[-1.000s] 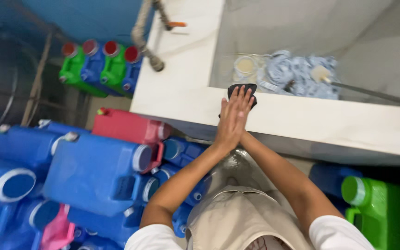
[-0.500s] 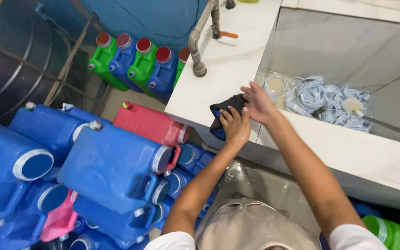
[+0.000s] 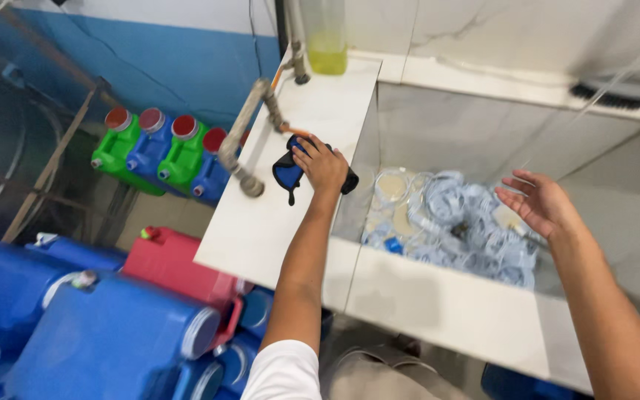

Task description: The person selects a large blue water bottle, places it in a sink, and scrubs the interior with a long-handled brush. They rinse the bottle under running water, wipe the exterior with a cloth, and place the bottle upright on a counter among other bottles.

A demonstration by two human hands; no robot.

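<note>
Directly below you, your left hand (image 3: 325, 164) rests on a dark blue and black cloth pad (image 3: 290, 172) lying on the white counter (image 3: 261, 230), close to the counter's right edge where it drops into a tiled basin (image 3: 616, 222). Your left grip looks folded down over the pad, fingers curled on its top, though whether it is truly clamped on it or only pressing cannot be told from here. Your right hand (image 3: 541, 202) hovers in the air above the basin, palm turned up, fingers spread apart and holding nothing. Beneath it, at the bottom of the basin, lies a tangle of pale blue plastic rings and clear round lids (image 3: 453, 222). A bent metal pipe (image 3: 250, 141) runs across the counter just to the left of the pad, nearly touching it, and a bottle of yellow liquid (image 3: 326, 41) stands at the counter's far end. On the floor to your left sit blue jerrycans (image 3: 105, 333), a red jerrycan (image 3: 175, 259), and a row of green and blue ones with red caps (image 3: 161, 152). The likely risk is the pad sliding off the smooth counter edge into the basin if your hold on it is loose; dragging it leftward could also snag its hanging strap on the pipe fitting.
</note>
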